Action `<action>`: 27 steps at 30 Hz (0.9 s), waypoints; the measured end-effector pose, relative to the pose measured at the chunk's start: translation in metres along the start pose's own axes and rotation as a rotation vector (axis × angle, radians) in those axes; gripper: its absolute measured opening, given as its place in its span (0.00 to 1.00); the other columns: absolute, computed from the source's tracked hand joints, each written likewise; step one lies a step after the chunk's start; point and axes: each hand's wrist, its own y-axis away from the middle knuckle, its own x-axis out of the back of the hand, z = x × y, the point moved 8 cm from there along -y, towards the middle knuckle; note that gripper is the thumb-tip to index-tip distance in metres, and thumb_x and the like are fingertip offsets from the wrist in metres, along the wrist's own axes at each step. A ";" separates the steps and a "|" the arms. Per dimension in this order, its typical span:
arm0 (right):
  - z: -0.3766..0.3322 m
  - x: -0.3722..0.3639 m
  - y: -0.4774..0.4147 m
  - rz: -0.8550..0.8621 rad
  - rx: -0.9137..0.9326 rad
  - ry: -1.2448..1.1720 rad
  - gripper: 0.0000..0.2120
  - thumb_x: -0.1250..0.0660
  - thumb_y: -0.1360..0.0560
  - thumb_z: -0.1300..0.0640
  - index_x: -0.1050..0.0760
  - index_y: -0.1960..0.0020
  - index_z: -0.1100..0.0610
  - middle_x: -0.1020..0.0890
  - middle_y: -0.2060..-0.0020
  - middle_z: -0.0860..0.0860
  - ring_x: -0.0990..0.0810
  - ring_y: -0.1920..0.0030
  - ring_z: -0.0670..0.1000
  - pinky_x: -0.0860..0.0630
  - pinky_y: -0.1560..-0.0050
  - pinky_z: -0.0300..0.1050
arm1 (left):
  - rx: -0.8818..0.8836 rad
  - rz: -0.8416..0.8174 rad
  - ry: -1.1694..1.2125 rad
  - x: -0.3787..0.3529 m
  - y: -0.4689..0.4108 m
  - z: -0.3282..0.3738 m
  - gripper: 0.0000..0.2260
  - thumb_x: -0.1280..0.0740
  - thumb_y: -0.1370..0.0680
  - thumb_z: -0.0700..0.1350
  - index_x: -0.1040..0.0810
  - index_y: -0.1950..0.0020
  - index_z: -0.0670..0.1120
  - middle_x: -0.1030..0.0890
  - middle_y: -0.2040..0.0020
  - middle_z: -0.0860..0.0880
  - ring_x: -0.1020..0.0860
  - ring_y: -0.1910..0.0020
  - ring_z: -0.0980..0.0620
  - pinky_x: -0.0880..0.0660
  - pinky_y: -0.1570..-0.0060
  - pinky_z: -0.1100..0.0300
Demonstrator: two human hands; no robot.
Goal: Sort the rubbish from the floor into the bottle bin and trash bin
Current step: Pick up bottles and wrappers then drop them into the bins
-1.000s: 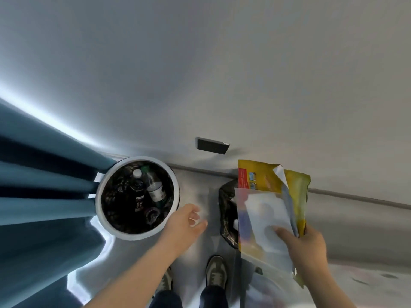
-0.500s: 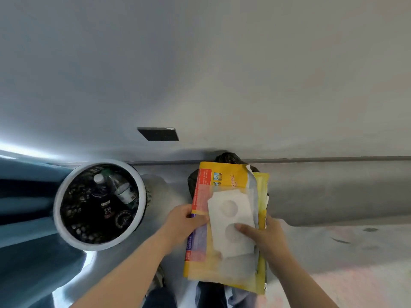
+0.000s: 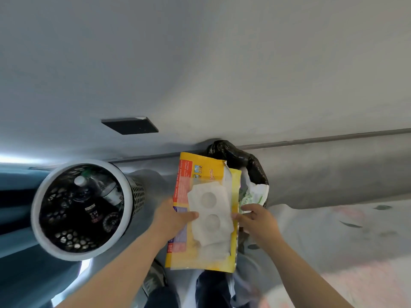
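A flat yellow package (image 3: 208, 168) with a red label has a white paper piece (image 3: 209, 210) lying on top of it. My left hand (image 3: 173, 218) grips the package's left edge, thumb on the paper. My right hand (image 3: 255, 221) pinches its right edge. The package hangs in front of and partly hides the trash bin (image 3: 252, 164), lined with a black bag; a white and green wrapper (image 3: 253, 196) shows inside it. To the left stands the bottle bin (image 3: 36, 207), black mesh with a white rim, with bottles (image 3: 111, 194) in it.
Both bins stand against a grey wall with a baseboard (image 3: 333, 137) and a dark wall plate (image 3: 131, 125). A blue curtain (image 3: 15, 230) hangs at the far left. My shoe (image 3: 155, 276) and trouser legs are below the package. Pale floor (image 3: 344, 230) spreads to the right.
My left hand came across from beside the bottle bin and took hold of the package's left edge. The package moved left, in front of the trash bin, and now lies flatter.
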 end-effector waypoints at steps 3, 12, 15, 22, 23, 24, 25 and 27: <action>0.003 0.012 -0.013 0.064 0.032 0.181 0.18 0.31 0.26 0.51 0.26 0.38 0.54 0.19 0.45 0.52 0.21 0.47 0.53 0.24 0.52 0.45 | 0.000 0.035 -0.113 -0.001 -0.015 -0.005 0.11 0.24 0.30 0.43 0.24 0.54 0.45 0.19 0.58 0.47 0.20 0.59 0.52 0.24 0.60 0.60; -0.006 0.009 -0.049 -0.002 0.190 0.821 0.27 0.39 0.22 0.54 0.41 0.26 0.47 0.49 0.23 0.52 0.20 0.46 0.55 0.23 0.52 0.46 | -0.019 0.041 -0.418 -0.017 -0.048 0.001 0.13 0.28 0.32 0.42 0.33 0.63 0.49 0.24 0.62 0.49 0.25 0.62 0.53 0.33 0.68 0.62; 0.002 0.012 -0.053 -0.008 0.167 0.937 0.26 0.39 0.23 0.56 0.38 0.26 0.51 0.40 0.27 0.53 0.23 0.43 0.56 0.24 0.50 0.45 | -0.033 -0.056 -0.504 -0.033 -0.058 0.013 0.10 0.29 0.33 0.42 0.30 0.60 0.47 0.21 0.57 0.48 0.22 0.57 0.50 0.26 0.63 0.60; 0.014 0.015 -0.057 -0.055 0.172 0.910 0.27 0.39 0.24 0.56 0.40 0.25 0.51 0.40 0.27 0.52 0.30 0.34 0.56 0.27 0.43 0.47 | 0.066 -0.154 -0.208 -0.062 -0.074 0.036 0.16 0.24 0.34 0.41 0.22 0.48 0.42 0.18 0.52 0.45 0.20 0.53 0.47 0.24 0.61 0.60; 0.016 0.015 -0.058 -0.059 0.168 0.899 0.28 0.39 0.23 0.56 0.41 0.25 0.51 0.41 0.26 0.51 0.31 0.33 0.56 0.27 0.42 0.47 | 0.104 -0.163 -0.204 -0.065 -0.076 0.032 0.18 0.24 0.34 0.41 0.23 0.46 0.42 0.19 0.51 0.44 0.20 0.53 0.46 0.23 0.60 0.59; 0.016 0.015 -0.058 -0.060 0.167 0.886 0.28 0.39 0.23 0.56 0.41 0.25 0.50 0.42 0.26 0.51 0.31 0.32 0.56 0.27 0.41 0.46 | 0.143 -0.173 -0.233 -0.067 -0.077 0.026 0.19 0.24 0.34 0.40 0.24 0.45 0.42 0.20 0.49 0.44 0.21 0.52 0.46 0.22 0.58 0.57; 0.017 0.015 -0.058 -0.059 0.166 0.872 0.28 0.40 0.24 0.56 0.41 0.25 0.50 0.42 0.26 0.51 0.31 0.32 0.55 0.27 0.42 0.46 | 0.189 -0.180 -0.283 -0.068 -0.078 0.020 0.21 0.24 0.34 0.40 0.25 0.43 0.41 0.21 0.48 0.43 0.21 0.51 0.45 0.20 0.54 0.54; 0.017 0.015 -0.059 -0.059 0.165 0.855 0.28 0.40 0.24 0.57 0.40 0.25 0.51 0.41 0.27 0.51 0.31 0.33 0.55 0.27 0.43 0.46 | 0.286 -0.176 -0.370 -0.067 -0.076 0.009 0.24 0.25 0.34 0.39 0.28 0.40 0.39 0.23 0.47 0.41 0.21 0.51 0.43 0.19 0.51 0.49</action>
